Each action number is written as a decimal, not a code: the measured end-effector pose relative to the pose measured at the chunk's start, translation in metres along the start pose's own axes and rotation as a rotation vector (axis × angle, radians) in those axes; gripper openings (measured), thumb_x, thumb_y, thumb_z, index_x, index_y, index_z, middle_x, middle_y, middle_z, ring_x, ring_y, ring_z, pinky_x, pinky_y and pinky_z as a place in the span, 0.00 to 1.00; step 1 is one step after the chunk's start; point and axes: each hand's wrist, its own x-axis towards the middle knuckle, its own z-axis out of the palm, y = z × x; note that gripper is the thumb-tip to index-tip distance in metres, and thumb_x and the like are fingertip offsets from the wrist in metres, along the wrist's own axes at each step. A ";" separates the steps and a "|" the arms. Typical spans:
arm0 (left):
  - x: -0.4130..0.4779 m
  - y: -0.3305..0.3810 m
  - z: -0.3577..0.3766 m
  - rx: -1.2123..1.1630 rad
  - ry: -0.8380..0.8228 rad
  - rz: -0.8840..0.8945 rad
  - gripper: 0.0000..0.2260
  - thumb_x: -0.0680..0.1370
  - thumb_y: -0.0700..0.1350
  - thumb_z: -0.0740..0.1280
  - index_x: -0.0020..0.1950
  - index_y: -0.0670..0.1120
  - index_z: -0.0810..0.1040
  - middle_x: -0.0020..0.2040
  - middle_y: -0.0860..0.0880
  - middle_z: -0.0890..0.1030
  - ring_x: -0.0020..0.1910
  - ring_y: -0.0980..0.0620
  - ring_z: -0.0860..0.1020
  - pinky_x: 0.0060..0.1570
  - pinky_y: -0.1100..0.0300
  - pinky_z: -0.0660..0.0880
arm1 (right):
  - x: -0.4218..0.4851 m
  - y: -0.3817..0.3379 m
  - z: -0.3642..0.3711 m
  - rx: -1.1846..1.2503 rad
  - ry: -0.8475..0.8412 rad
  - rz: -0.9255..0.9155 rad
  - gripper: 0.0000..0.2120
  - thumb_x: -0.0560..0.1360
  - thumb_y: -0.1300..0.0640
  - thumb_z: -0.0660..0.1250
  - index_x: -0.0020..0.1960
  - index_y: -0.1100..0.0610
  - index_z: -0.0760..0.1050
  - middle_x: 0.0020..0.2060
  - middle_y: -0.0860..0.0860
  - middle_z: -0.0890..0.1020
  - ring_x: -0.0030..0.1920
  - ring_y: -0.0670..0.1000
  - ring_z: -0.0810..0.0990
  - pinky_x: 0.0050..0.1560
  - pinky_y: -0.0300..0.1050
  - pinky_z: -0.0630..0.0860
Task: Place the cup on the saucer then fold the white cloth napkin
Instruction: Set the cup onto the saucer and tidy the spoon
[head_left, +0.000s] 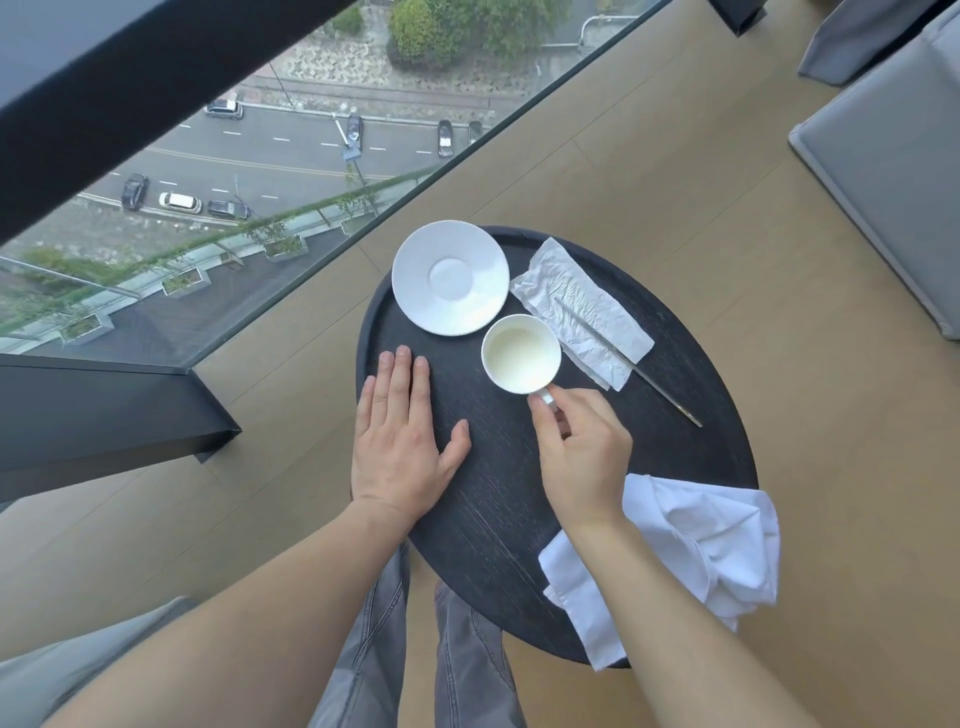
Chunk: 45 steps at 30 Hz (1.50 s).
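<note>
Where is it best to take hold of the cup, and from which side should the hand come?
Probably by the handle, from the near side. The cup stands upright with its handle towards the person, where the right hand already pinches it. The saucer crowds the far left side.

left hand (402, 441) flat, right hand (582, 447) pinching

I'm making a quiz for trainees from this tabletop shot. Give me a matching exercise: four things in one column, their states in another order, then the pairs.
Things:
1. cup
2. saucer
3. white cloth napkin
4. left hand

States:
A. bare, nothing on it
B. flat, palm down on the table
C. held by its handle in the right hand
D. crumpled at the near edge

Pairs: 1-C, 2-A, 3-D, 4-B
</note>
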 end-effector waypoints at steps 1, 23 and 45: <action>0.000 -0.001 0.000 -0.009 0.010 0.004 0.37 0.80 0.63 0.58 0.82 0.40 0.60 0.83 0.40 0.60 0.83 0.42 0.54 0.82 0.47 0.49 | 0.001 -0.002 0.000 -0.006 0.026 -0.012 0.04 0.77 0.63 0.73 0.50 0.61 0.86 0.36 0.53 0.81 0.35 0.51 0.78 0.38 0.38 0.73; -0.002 -0.011 0.009 -0.116 0.074 0.052 0.35 0.82 0.62 0.61 0.81 0.39 0.63 0.82 0.39 0.62 0.83 0.41 0.57 0.81 0.46 0.53 | 0.067 -0.068 0.064 -0.030 0.019 0.001 0.06 0.79 0.59 0.71 0.48 0.60 0.86 0.37 0.52 0.83 0.39 0.50 0.78 0.41 0.44 0.74; 0.000 -0.011 -0.004 -0.210 -0.009 0.042 0.36 0.80 0.61 0.65 0.80 0.39 0.64 0.82 0.39 0.63 0.82 0.41 0.58 0.82 0.48 0.49 | 0.010 -0.044 -0.010 -0.133 0.035 0.062 0.14 0.77 0.56 0.74 0.60 0.60 0.82 0.51 0.52 0.82 0.49 0.53 0.80 0.52 0.48 0.78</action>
